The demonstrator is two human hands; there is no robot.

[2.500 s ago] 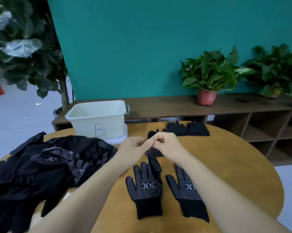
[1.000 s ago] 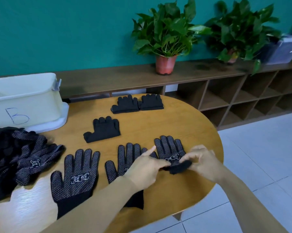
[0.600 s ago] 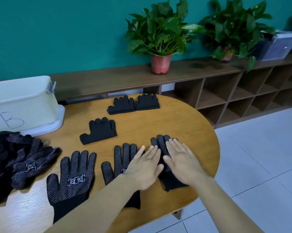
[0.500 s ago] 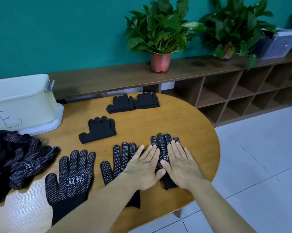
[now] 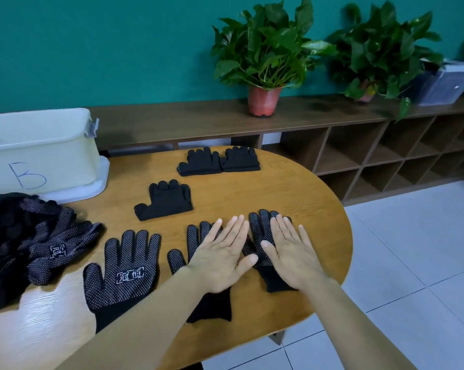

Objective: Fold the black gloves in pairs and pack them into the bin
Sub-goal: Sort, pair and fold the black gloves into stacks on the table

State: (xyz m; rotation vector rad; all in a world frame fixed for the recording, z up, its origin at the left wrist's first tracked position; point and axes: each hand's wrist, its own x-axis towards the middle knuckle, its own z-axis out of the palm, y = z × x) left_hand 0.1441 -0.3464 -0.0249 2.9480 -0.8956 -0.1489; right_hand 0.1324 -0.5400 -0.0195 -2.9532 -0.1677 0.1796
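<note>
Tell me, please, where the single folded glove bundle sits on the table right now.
In the head view the single folded bundle lies mid-table, between the two folded bundles farther back and the flat dotted gloves nearer the person, right of the bin.

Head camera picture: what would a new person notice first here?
First, the two bare hands, left hand and right hand, pressed flat and open on dotted black gloves at the near edge of the round wooden table. Then the loose heap of gloves at the left, under the pale bin marked B. Three folded pairs lie farther back.
</note>
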